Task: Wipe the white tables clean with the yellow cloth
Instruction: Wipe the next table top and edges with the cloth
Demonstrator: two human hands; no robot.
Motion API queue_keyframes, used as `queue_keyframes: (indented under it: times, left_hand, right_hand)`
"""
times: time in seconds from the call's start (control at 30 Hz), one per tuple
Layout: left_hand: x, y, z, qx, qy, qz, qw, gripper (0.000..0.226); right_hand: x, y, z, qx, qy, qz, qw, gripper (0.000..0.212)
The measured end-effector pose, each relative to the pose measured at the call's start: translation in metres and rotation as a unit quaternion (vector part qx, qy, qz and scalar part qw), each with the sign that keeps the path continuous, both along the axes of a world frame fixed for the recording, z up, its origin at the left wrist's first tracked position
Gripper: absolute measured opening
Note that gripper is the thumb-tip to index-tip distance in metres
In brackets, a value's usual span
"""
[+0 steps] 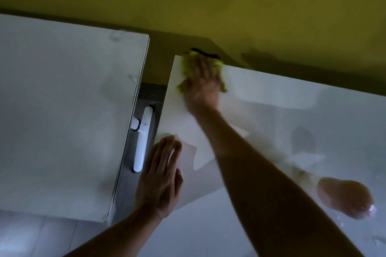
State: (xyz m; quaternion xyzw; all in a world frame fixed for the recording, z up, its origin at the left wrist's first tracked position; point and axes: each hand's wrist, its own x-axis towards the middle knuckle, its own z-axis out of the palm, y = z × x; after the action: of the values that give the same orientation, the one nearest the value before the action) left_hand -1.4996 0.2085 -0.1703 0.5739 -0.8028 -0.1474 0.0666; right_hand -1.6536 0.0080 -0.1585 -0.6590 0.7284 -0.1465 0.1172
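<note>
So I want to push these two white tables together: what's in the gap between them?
In the head view, a white bar-shaped object with dark ends lies in the gap between the left table and the right table, on the grey floor.

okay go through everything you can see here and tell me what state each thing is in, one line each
right hand: pressed flat on the yellow cloth, blurred.
yellow cloth: bunched under the right hand at the right table's far left corner.
left hand: fingers straight, flat on the right table's left edge.
right table: glossy, reflective.
left table: bare, untouched by either hand.
</note>
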Motion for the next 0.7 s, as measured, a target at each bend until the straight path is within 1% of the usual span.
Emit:
queue_keyframes:
  times: [0.07,0.1,0.17,0.23,0.33,0.43,0.5,0.6,0.63,0.7]
  left_hand:
    - [0.0,0.001,0.0,-0.003,-0.009,0.002,1.0,0.06]
    - [0.0,0.0,-0.001,-0.004,-0.011,0.001,1.0,0.059]
    - [0.001,0.0,-0.002,-0.004,-0.006,-0.002,1.0,0.059]
    - [0.0,0.0,-0.002,-0.005,0.007,-0.006,1.0,0.059]
    - [0.0,-0.001,-0.004,-0.01,0.023,-0.013,1.0,0.06]
    - [0.0,-0.001,-0.006,-0.012,0.027,-0.012,0.999,0.06]
    - [0.0,-0.002,-0.007,-0.012,0.026,-0.007,1.0,0.061]
    - [-0.001,-0.002,-0.007,-0.018,0.029,-0.006,0.999,0.061]
    - [-0.001,-0.002,-0.006,-0.022,0.031,-0.008,0.999,0.061]
    - [-0.002,-0.001,-0.005,-0.03,0.033,-0.011,0.999,0.061]
  right_hand:
    - [0.04,-0.002,0.003,-0.011,-0.023,0.083,0.996,0.061]
    - [0.045,-0.004,0.003,-0.017,-0.032,0.099,0.994,0.06]
    - [0.031,-0.001,0.001,-0.029,-0.038,0.111,0.993,0.059]
    - [0.0,0.008,-0.002,-0.041,-0.037,0.072,0.996,0.059]
    - [-0.071,0.028,-0.005,-0.051,-0.017,-0.07,0.996,0.06]
    - [-0.141,0.052,-0.006,-0.031,0.004,-0.206,0.978,0.06]
    - [-0.159,0.059,-0.008,-0.013,-0.002,-0.26,0.966,0.061]
    - [-0.146,0.059,-0.008,-0.003,-0.004,-0.28,0.96,0.062]
    - [-0.133,0.061,-0.006,-0.006,-0.005,-0.266,0.964,0.063]
    - [-0.094,0.072,-0.004,-0.018,-0.014,-0.186,0.982,0.066]
